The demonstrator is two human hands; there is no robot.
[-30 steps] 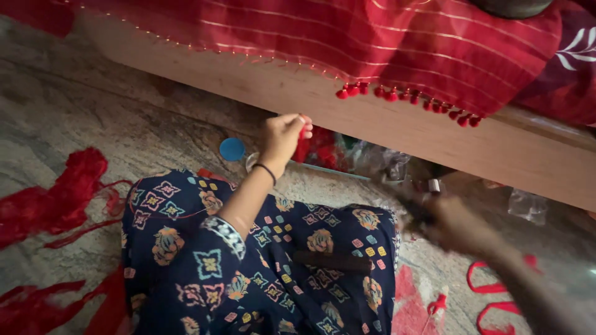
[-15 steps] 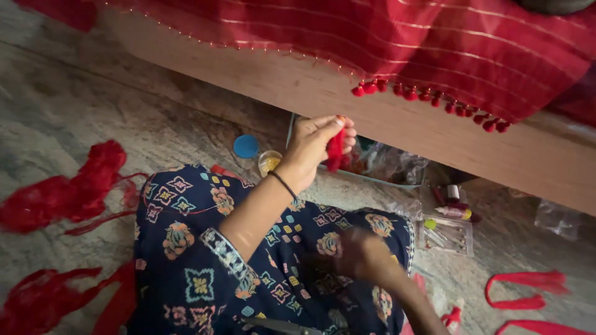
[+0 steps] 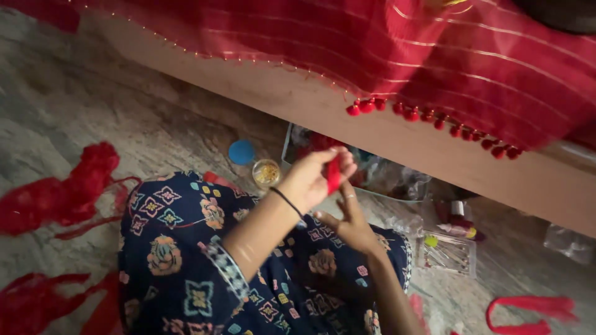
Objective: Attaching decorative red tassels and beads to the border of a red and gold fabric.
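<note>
In the head view we see the left hand (image 3: 310, 180) pinched shut on a small red tassel (image 3: 333, 174), held up just in front of the clear plastic box (image 3: 385, 180); the right hand (image 3: 351, 223) sits just below the tassel, fingers spread and part curled, holding nothing that we can make out; beyond the box, the red cloth (image 3: 434, 56) hangs over the wooden edge with a row of red pompoms (image 3: 428, 115) already along part of its hem; left of the box lie loose red yarn (image 3: 62, 192), a blue lid (image 3: 241, 151) and a jar of gold beads (image 3: 267, 174); we judge the trimming partly done.
</note>
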